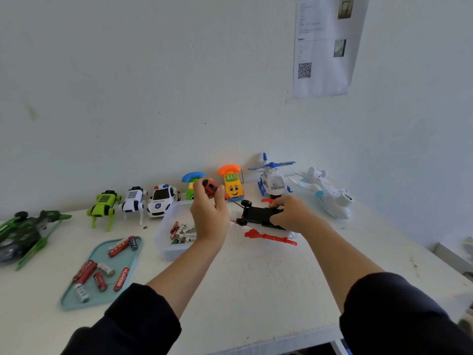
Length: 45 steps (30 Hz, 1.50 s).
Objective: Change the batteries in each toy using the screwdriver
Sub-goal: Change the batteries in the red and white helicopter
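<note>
Nearest, two forearms in dark sleeves reach out over the white table (256, 290). At the left, a teal tray (74, 299) carries loose red and white batteries (102, 274). Just beyond it stands a clear plastic tub (163, 242) with more batteries lying inside, partly hidden by the left wrist. The left hand (208, 216) curls its fingers round the red and black handle of a screwdriver (213, 187), whose thin shaft slants down to the right toward an overturned toy helicopter (258, 216). That toy lies belly up on the table, black underside showing, red rotor blades (271, 237) flat beneath it. The right hand (289, 213) grips its body from the right, fingers curled over the black base. Whether the screwdriver tip touches the toy cannot be told. Farther back, a row of toys lines the wall: a green and black vehicle (23, 234), a green robot dog (103, 204), a white robot dog (133, 201), a police car (162, 199), a green telephone (190, 185), a yellow telephone (233, 184), a blue and white helicopter (272, 179) and a white aeroplane (325, 192). Above, a printed sheet (325, 47) with a QR code hangs on the wall.
</note>
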{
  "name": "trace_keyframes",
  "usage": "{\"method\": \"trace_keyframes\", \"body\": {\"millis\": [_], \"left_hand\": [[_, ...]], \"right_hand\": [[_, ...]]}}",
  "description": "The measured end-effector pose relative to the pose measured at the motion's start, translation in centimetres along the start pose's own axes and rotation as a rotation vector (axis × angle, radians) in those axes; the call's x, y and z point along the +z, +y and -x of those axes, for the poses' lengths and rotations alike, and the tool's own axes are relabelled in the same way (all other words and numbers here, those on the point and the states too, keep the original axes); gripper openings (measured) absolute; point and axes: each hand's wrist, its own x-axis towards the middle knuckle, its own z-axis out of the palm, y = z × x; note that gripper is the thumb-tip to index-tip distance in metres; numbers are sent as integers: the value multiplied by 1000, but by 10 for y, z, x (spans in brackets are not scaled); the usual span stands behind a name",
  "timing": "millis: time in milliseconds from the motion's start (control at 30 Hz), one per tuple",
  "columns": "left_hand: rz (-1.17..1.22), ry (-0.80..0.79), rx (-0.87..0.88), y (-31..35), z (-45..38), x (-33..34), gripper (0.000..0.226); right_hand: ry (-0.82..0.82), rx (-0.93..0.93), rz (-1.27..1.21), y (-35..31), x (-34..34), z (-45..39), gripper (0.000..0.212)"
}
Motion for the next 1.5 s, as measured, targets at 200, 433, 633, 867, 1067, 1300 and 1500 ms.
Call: {"method": "trace_keyframes", "body": {"millis": [200,433,633,867,1067,1300,1500], "left_hand": [[-45,-60,97,-2,1,1,25],[19,-9,-69,-6,0,3,25],[421,211,-826,-23,-19,3,21],[595,243,-1073,-21,-19,3,26],[607,243,-1002,-19,-23,1,14],[263,114,-530,-10,-9,1,10],[85,-14,-129,-2,3,2,21]], "right_hand": [[4,2,-3,1,2,-3,44],[11,-9,-24,6,3,-5,45],[-21,-18,-76,13,8,-5,46],[179,-61,-176,22,22,-2,50],[270,-153,-355,31,31,-2,40],[367,-290,-482,46,58,13,45],[505,-331,-373,56,92,22,79]]}}
